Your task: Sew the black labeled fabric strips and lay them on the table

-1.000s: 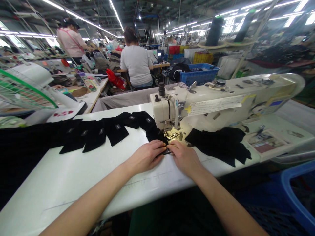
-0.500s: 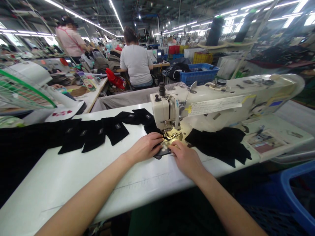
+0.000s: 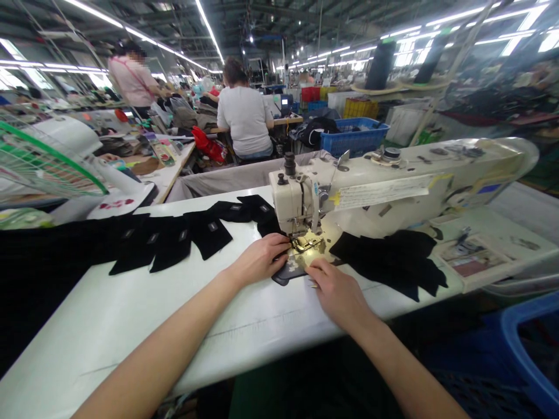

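Beside the needle area of a white sewing machine [image 3: 393,180], my left hand [image 3: 264,257] rests with its fingertips on the edge of black fabric pieces [image 3: 212,233], which trail left in a chain with small pale labels. My right hand [image 3: 336,285] is just in front of the lit metal needle plate [image 3: 312,250], its fingers curled round a small thin metallic object [image 3: 312,285] too small to identify. To the right of the needle plate lies a stack of black fabric pieces [image 3: 388,262].
A white fan with a green rim [image 3: 48,154] stands at the left. A blue basket [image 3: 524,337] is at the lower right, another blue basket [image 3: 353,137] behind the machine. Ahead, a person in a white shirt [image 3: 244,119] sits; another in pink [image 3: 131,81] stands.
My right hand has drawn back slightly towards the right and the table's front edge, and the thin metallic object now shows under it. My left hand has stayed nearly in place.
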`<state>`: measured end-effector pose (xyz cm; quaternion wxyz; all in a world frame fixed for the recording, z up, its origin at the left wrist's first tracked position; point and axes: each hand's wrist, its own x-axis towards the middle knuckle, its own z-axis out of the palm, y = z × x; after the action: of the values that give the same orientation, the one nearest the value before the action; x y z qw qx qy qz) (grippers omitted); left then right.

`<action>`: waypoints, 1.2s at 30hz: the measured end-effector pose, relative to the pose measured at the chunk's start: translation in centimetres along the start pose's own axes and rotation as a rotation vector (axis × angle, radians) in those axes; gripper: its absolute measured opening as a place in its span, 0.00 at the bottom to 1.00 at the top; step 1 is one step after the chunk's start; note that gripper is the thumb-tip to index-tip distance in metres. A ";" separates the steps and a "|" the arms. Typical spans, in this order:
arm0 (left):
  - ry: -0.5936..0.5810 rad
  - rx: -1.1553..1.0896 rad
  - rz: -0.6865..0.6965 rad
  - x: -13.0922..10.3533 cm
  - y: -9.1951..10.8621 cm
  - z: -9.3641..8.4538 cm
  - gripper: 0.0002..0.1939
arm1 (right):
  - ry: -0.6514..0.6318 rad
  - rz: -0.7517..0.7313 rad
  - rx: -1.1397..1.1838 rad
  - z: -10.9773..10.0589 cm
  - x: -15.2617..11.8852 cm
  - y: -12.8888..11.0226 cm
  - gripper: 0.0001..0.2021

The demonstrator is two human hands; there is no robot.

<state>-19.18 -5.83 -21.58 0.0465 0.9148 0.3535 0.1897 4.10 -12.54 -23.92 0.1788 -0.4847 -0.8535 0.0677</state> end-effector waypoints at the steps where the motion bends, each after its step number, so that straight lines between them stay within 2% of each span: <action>1: 0.003 -0.009 0.001 0.0 0.0 0.0 0.15 | 0.012 0.000 -0.003 0.1 -0.3 0.0 0.19; 6: 0.010 -0.034 -0.003 -0.1 0.2 0.0 0.15 | 0.091 -0.002 -0.013 0.6 -1.7 0.0 0.18; 12: 0.060 -0.112 -0.058 -0.7 -0.1 0.7 0.14 | 0.174 -0.027 -0.015 1.1 -1.9 0.0 0.19; 15: 0.166 -0.111 -0.222 -0.2 -0.5 0.4 0.14 | 0.227 -0.032 -0.012 1.4 -2.0 0.0 0.19; 18: 0.344 0.102 -0.499 1.3 -1.0 -0.2 0.12 | 0.261 -0.042 -0.020 1.9 -2.1 0.2 0.19; 19: 0.351 0.177 -0.563 1.9 -1.2 -0.3 0.14 | 0.268 -0.052 -0.030 2.0 -2.2 0.3 0.19; 20: 0.305 0.230 -0.611 2.5 -1.4 -0.3 0.20 | 0.273 -0.069 -0.042 2.2 -2.3 0.4 0.19; 22: 0.135 0.269 -0.686 3.5 -2.0 0.1 0.29 | 0.295 -0.091 -0.057 2.4 -2.4 0.6 0.18; 24: -0.002 0.262 -0.754 3.7 -2.9 0.7 0.31 | 0.322 -0.092 -0.056 2.6 -2.4 0.8 0.18; 25: -0.032 0.257 -0.781 3.5 -3.4 0.9 0.31 | 0.328 -0.088 -0.051 2.7 -2.4 0.9 0.18; 28: -0.042 0.269 -0.800 1.2 -5.0 0.6 0.34 | 0.306 -0.108 -0.024 2.6 -2.3 1.0 0.18; 31: -0.081 0.285 -0.791 -2.6 -6.7 -1.3 0.34 | 0.305 -0.130 0.019 1.7 -2.5 0.7 0.17; 34: -0.109 0.324 -0.814 -6.8 -9.1 -3.6 0.34 | 0.380 -0.109 0.059 -0.4 -3.1 1.3 0.13; 36: -0.124 0.353 -0.825 -9.2 -10.8 -4.7 0.34 | 0.443 -0.062 0.042 -2.4 -3.8 2.6 0.11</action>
<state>-34.07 -4.12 -22.48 -0.0173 0.7012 0.7118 0.0368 8.82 -14.59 -23.33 0.3740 -0.4573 -0.8064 -0.0283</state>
